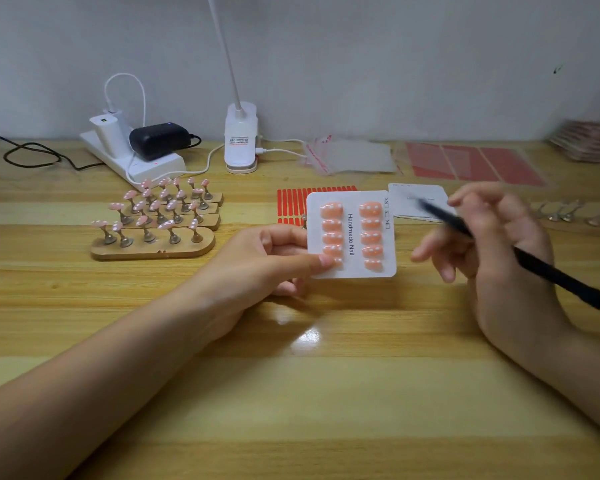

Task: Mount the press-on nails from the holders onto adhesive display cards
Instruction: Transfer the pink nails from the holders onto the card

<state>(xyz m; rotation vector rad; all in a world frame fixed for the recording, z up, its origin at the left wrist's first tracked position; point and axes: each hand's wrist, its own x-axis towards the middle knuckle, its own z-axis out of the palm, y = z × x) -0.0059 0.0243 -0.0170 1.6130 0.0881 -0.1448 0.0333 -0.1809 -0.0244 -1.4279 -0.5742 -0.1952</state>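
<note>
From the head camera, the left hand (274,258) pinches the near-left corner of a white display card (352,235), thumb on top and fingers curled beneath, holding it just above the wooden table (291,393). The card carries two columns of pink press-on nails (370,233), five in each, so it looks full. The right hand (492,244) is to the right of the card and apart from it, its fingers curled round a black pen (534,261) whose blurred tip points up and left toward the card's far-right edge, where the printed size boxes sit.

The step in hand is likely ticking a size box. To do it well, the left hand should steady the card, better flat on the table than in the air, with the thumb kept off the nearest nail so nothing is pushed askew. The pen tip should come down only on the box strip, clear of the right-hand column.

Beyond the left hand, wooden holders (153,244) carry more pink nails on metal stems. Beyond the right hand lies a blank card (417,199), and behind the held card a red adhesive strip sheet (291,202).
</note>
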